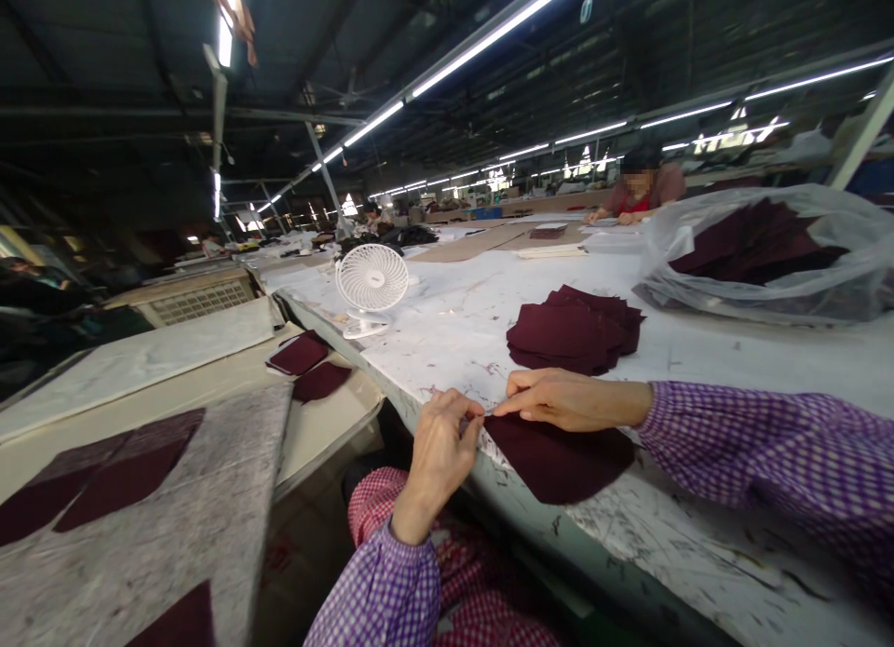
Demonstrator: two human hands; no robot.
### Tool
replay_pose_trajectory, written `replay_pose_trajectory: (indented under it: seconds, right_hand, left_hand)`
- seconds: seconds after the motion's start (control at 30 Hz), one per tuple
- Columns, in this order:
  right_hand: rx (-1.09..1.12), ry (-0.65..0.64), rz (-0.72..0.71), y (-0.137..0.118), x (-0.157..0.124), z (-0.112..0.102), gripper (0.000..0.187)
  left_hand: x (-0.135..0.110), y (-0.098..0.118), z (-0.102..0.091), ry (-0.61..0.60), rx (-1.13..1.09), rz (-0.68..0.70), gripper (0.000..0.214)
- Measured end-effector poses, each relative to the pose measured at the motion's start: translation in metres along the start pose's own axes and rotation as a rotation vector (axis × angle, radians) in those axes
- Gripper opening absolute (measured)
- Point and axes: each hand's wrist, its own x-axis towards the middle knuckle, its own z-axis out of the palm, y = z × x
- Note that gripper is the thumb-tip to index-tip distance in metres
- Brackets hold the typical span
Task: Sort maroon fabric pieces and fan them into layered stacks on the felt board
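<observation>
A dark maroon fabric piece [559, 461] lies flat at the near edge of the white worktable [698, 545]. My left hand [443, 447] pinches the piece's left corner at the table edge. My right hand [559, 400] rests on the piece's top edge, fingers together and pointing left, its fingertips meeting those of the left hand at that corner. Both arms wear purple checked sleeves. Just behind the hands lies a stack of maroon fabric pieces [573, 330].
A clear plastic bag of maroon pieces [761, 256] sits at the right. A small white fan [372, 284] stands on the table's left end. More maroon pieces [307, 368] lie on the lower left tables [209, 517]. A person [639, 195] works at the far end.
</observation>
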Motion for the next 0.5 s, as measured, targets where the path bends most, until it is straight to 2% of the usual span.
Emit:
replay_pose_trajectory:
  seconds: [0.33,0.5]
  right_hand:
    - [-0.027,-0.054,-0.042,0.003,-0.001,-0.001,0.038]
    - [-0.106,-0.092,-0.048,-0.007,0.003,-0.005,0.047]
  left_hand:
    - [-0.004,-0.004,0.002,-0.006,0.460,0.273,0.019]
    - [-0.003,-0.010,-0.011,-0.058,0.409,0.368,0.022]
